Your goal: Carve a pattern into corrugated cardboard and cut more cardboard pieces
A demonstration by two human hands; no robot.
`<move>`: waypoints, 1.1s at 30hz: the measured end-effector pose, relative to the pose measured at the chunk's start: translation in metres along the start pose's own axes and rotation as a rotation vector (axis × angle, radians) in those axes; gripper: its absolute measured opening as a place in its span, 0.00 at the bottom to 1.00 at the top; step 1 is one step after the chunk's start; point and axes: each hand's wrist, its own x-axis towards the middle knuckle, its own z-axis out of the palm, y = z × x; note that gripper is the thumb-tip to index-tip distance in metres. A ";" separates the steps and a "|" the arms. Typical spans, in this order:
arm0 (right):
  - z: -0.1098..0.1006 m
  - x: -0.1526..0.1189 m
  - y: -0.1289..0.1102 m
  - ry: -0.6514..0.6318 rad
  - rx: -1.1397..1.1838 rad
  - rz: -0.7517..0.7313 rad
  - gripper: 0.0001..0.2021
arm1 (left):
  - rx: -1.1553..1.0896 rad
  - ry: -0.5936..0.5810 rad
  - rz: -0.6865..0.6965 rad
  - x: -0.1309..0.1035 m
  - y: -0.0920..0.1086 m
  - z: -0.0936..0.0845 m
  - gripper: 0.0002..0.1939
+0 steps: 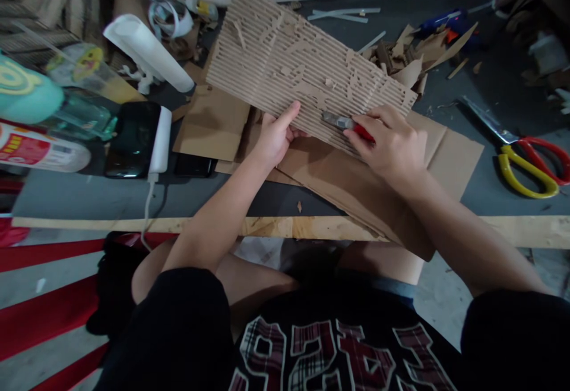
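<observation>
Pinching with the fingers of the left hand (276, 139) the near edge of the ribbed cardboard (271, 61), above flat brown pieces (329, 171); gripping in the right hand (394, 144) a red-handled tool (342, 122), metal end over the ribs.

"2" (313, 349) on black shirt (276, 302)

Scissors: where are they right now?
Head view: the scissors lie on the dark table, far right, just right of the flat cardboard under the right hand.

narrow gap between lower cardboard (454, 153) and scissors (507, 136), bottle (42, 148) blocking far left
</observation>
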 end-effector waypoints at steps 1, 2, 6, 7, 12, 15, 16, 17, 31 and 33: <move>0.000 0.000 0.000 0.002 0.000 -0.004 0.21 | -0.005 -0.002 -0.003 0.000 0.000 0.000 0.19; -0.001 0.000 0.001 0.005 0.003 -0.010 0.21 | -0.009 -0.003 -0.006 0.001 0.000 -0.001 0.19; -0.001 -0.002 0.006 0.000 0.016 -0.045 0.21 | -0.001 -0.018 -0.021 0.003 0.000 -0.003 0.19; 0.000 -0.003 0.007 -0.005 0.023 -0.050 0.21 | 0.002 -0.024 -0.027 0.003 0.000 -0.003 0.19; -0.001 0.000 0.010 0.009 0.029 -0.061 0.21 | 0.034 -0.037 -0.066 0.000 0.001 -0.002 0.19; -0.005 0.006 0.014 0.096 -0.023 -0.025 0.23 | 0.055 -0.004 -0.010 -0.002 -0.002 0.000 0.20; -0.006 0.008 0.016 0.126 -0.021 -0.004 0.23 | 0.053 0.010 0.014 -0.002 -0.003 0.000 0.20; -0.007 0.010 0.018 0.152 -0.007 0.017 0.25 | 0.047 0.019 0.030 -0.001 -0.004 0.000 0.20; -0.003 0.005 -0.001 -0.022 0.256 -0.207 0.17 | 0.222 0.035 0.241 -0.034 0.015 0.031 0.27; -0.005 0.004 -0.003 0.005 0.262 -0.196 0.16 | 0.214 0.048 0.266 -0.035 0.015 0.032 0.26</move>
